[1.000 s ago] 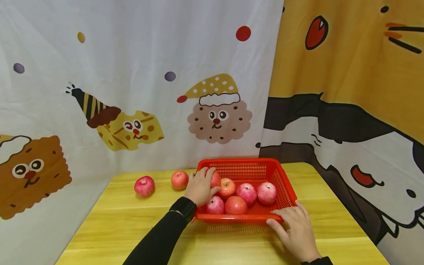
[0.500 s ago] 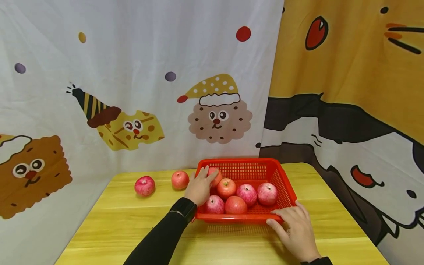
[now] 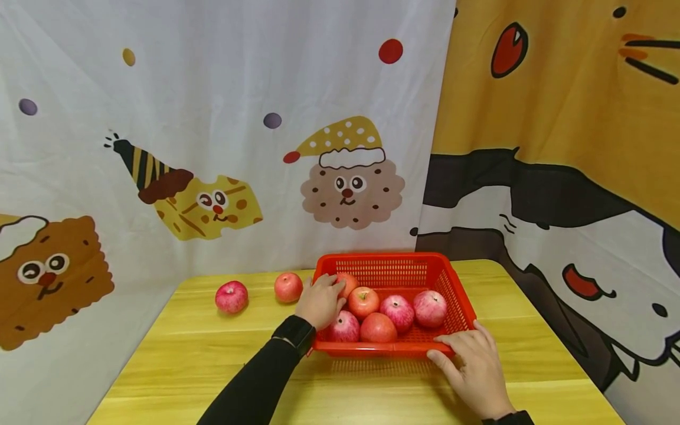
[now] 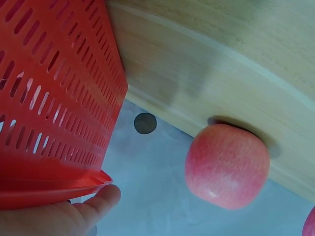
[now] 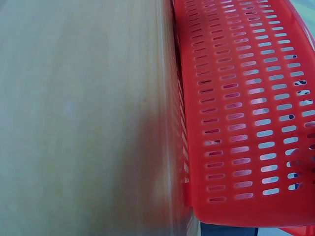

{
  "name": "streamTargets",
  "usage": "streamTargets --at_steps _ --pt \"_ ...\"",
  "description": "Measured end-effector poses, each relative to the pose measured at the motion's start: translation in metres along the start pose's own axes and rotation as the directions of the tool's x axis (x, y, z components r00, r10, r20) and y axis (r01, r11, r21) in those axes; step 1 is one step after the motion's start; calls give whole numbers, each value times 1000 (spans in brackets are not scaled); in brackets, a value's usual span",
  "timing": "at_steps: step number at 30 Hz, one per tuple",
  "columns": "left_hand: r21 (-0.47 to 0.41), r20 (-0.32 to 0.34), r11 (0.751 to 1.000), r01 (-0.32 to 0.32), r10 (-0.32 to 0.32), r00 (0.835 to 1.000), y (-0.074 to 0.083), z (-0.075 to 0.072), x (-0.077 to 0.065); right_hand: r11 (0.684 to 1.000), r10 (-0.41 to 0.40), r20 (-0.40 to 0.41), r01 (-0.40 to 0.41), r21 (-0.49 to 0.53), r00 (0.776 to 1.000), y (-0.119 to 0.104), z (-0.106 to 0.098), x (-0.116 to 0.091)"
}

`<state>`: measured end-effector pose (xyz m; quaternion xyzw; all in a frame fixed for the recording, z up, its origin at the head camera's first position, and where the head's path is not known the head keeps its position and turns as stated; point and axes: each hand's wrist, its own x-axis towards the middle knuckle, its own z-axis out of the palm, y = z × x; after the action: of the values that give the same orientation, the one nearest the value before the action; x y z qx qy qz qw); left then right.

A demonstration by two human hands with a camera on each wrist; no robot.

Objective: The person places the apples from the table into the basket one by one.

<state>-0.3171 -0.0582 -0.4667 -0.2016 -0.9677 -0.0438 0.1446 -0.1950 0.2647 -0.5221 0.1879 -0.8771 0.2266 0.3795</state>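
A red slotted plastic basket point(image 3: 393, 350) holds several apples, among them a striped apple point(image 3: 430, 309) on the right and an orange-red apple point(image 3: 363, 303) with its stem up. Across the basket's left rim lies my left hand point(image 3: 319, 302), its fingers loosely extended beside the back-left apple point(image 3: 347, 284); one fingertip shows just outside the rim in the left wrist view. My right hand point(image 3: 475, 369) holds the front right corner, index finger over the rim and thumb against the front. The right wrist view shows the basket's slotted wall point(image 5: 246, 118) but no fingers.
Left of the basket, a pinkish-red apple point(image 3: 288, 287) and a darker red apple point(image 3: 231, 297) sit on the yellow wooden table point(image 3: 212, 348). The nearer of these apples point(image 4: 227, 166) appears large in the left wrist view. A printed curtain point(image 3: 223, 118) hangs behind the table.
My left hand has let go of the back-left apple, which has settled lower in the basket. Its fingers have drawn back towards the left rim. My right hand has kept its place.
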Motion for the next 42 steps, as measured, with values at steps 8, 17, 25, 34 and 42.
streamTargets --at_steps 8,17,25,34,42 --pt "-124 -29 992 33 -37 999 -2 0 2 1000 7 8 -7 -7 1000 1 0 1" --pt "-394 -163 906 154 -234 958 -53 1 0 1000 -11 -7 10 -6 1000 1 1 -2" --pt "-180 -157 916 359 -387 909 -145 -3 -30 1000 -31 -29 31 3 999 0 1 0" --pt "-6 136 879 477 -472 871 -188 10 -75 999 -37 -37 37 3 999 -1 2 -1" --pt "9 141 875 484 -480 866 -192 20 -78 999 -40 -41 40 2 998 0 2 1"
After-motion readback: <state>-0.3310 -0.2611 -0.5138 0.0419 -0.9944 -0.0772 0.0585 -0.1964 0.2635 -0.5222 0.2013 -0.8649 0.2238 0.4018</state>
